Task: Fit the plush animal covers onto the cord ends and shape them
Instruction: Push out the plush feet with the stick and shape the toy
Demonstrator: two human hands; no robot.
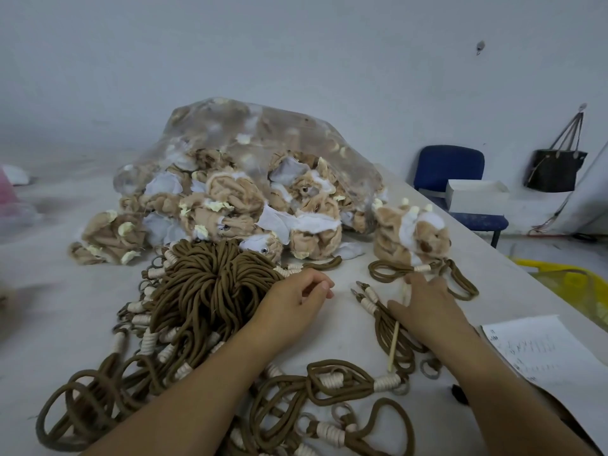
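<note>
Left hand (296,299) is resting at the right edge of the big brown cord bundle (210,284), fingers loosely curled and gripping nothing. Right hand (424,304) is lying palm-down around 3 o'clock, fingertips reaching the cream-wrapped end of a looped cord (388,269). A wooden stick (393,347) is running under it, and I honestly can't tell if it's gripped. One plush cover (411,232) is sitting right by that cord at 2 o'clock. The rest are spilling from the plastic bag (250,126) at 12.
</note>
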